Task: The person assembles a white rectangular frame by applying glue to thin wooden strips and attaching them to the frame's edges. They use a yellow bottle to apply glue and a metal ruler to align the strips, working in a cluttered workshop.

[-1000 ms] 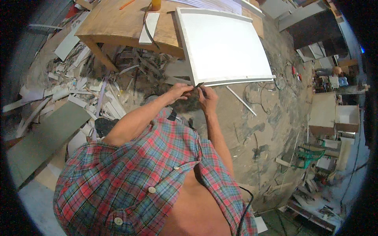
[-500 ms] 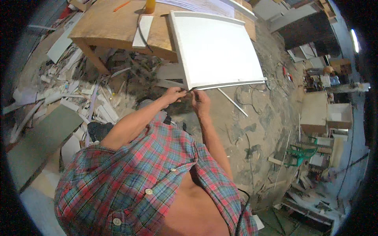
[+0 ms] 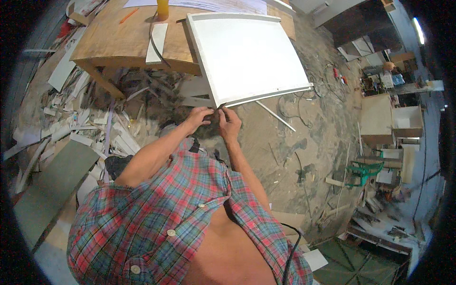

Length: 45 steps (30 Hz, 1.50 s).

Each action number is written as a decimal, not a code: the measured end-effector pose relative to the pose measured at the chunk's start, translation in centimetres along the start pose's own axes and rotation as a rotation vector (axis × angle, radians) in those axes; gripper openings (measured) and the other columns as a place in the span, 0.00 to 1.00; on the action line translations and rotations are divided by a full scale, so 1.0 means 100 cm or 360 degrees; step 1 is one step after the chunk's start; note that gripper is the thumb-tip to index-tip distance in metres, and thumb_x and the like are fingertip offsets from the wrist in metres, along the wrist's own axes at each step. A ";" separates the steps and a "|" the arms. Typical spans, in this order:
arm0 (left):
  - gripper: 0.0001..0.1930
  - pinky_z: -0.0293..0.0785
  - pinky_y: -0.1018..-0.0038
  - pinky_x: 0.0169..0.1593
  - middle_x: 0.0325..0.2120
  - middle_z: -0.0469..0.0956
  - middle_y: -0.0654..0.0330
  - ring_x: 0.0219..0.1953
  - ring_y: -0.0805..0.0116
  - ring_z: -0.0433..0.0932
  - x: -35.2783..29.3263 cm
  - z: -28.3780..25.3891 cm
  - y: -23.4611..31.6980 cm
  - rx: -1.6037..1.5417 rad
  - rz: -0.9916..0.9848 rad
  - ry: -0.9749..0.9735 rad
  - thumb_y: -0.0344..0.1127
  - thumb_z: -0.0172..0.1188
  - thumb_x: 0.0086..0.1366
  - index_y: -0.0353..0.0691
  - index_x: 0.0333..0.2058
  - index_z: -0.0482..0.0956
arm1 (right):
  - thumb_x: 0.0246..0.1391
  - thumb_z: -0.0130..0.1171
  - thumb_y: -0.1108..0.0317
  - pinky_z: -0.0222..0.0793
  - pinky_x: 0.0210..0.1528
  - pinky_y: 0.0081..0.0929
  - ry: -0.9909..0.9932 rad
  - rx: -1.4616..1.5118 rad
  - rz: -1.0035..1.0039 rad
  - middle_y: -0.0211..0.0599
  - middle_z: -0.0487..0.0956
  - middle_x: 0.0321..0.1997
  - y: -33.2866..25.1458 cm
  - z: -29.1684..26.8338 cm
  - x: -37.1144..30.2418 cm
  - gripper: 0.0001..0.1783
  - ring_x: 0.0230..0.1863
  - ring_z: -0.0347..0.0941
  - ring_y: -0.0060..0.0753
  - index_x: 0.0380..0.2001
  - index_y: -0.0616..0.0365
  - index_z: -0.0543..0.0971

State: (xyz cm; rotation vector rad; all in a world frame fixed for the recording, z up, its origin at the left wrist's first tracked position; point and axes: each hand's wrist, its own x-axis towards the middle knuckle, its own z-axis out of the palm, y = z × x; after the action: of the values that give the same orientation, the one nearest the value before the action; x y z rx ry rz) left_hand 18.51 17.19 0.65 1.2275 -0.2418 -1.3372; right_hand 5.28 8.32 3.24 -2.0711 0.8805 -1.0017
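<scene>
A white panel (image 3: 249,54) with raised rims lies on the wooden table, jutting past its front edge toward me. At its near left corner both my hands meet, their fingertips close together. A thin dark strip (image 3: 220,107) shows between them, against the corner. My right hand (image 3: 230,124) pinches this strip between thumb and fingers. From the left, my left hand (image 3: 196,119) has its fingers curled in at the strip's lower end; the exact contact is too small to see clearly.
The wooden table (image 3: 109,45) also carries a white offcut (image 3: 156,43), a yellow container (image 3: 163,10) and an orange pencil-like stick (image 3: 128,15). Scrap pieces (image 3: 61,128) litter the floor at left. A white rod (image 3: 275,116) appears below the panel; a green chair (image 3: 363,172) is at right.
The whole view has shifted, so the panel and table appear further left. The dark strip seen along the panel's near edge now shows mainly at the corner. My hands are slightly further apart.
</scene>
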 end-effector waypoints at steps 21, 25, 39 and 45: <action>0.12 0.75 0.73 0.39 0.32 0.78 0.64 0.39 0.74 0.75 0.000 0.008 -0.002 0.0216 0.0151 0.0062 0.42 0.59 0.64 0.38 0.34 0.79 | 0.52 0.64 0.71 0.75 0.38 0.32 -0.0160 -0.0173 -0.0095 0.43 0.83 0.34 0.007 -0.008 0.002 0.06 0.35 0.81 0.43 0.33 0.60 0.82; 0.12 0.75 0.73 0.41 0.33 0.77 0.65 0.40 0.74 0.75 0.003 0.005 -0.003 0.0238 0.0122 0.0023 0.41 0.59 0.64 0.38 0.34 0.79 | 0.52 0.65 0.72 0.75 0.38 0.31 -0.0106 -0.0191 -0.0199 0.43 0.82 0.34 0.008 -0.007 0.001 0.07 0.34 0.81 0.42 0.35 0.60 0.82; 0.10 0.76 0.66 0.46 0.39 0.76 0.62 0.47 0.69 0.74 0.007 -0.005 -0.012 -0.0086 0.0087 -0.0072 0.38 0.55 0.66 0.39 0.38 0.79 | 0.56 0.62 0.68 0.75 0.38 0.35 -0.0154 -0.0375 -0.0022 0.43 0.82 0.38 -0.003 0.001 -0.006 0.11 0.37 0.80 0.45 0.42 0.58 0.78; 0.11 0.77 0.66 0.46 0.44 0.76 0.62 0.49 0.69 0.74 0.002 -0.001 -0.003 -0.0170 0.0056 -0.0003 0.37 0.54 0.67 0.39 0.42 0.79 | 0.55 0.64 0.66 0.74 0.43 0.36 -0.0192 -0.0115 0.0169 0.47 0.81 0.39 0.009 0.000 -0.009 0.15 0.40 0.80 0.48 0.44 0.60 0.78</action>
State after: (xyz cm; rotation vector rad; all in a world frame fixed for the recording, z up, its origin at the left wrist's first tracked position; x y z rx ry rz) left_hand 18.46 17.18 0.30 1.1275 -0.1898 -1.3046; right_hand 4.59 8.51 2.17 -2.0970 0.9654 -0.7912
